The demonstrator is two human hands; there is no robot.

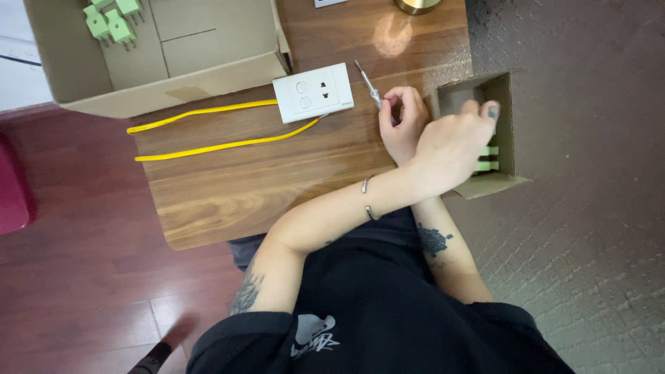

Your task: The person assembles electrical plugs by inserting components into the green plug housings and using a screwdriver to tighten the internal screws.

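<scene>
Fingers (478,109) of the left hand (454,142) are curled down into the small cardboard box (504,90), over the green plastic parts (488,158). Whether they grip one cannot be told. The right hand (402,121), crossed beneath the left forearm, is clenched on the screwdriver (367,82), a thin metal shaft.

Step in hand, by judgement: picking a green part from the box. Lifting one out calls for a fingertip pinch and a straight rise past the box wall.

The white wall socket (313,92), smooth and rectangular, lies on the grained wooden table (263,180), near the right hand. Yellow wires (208,128) trail from it.
</scene>
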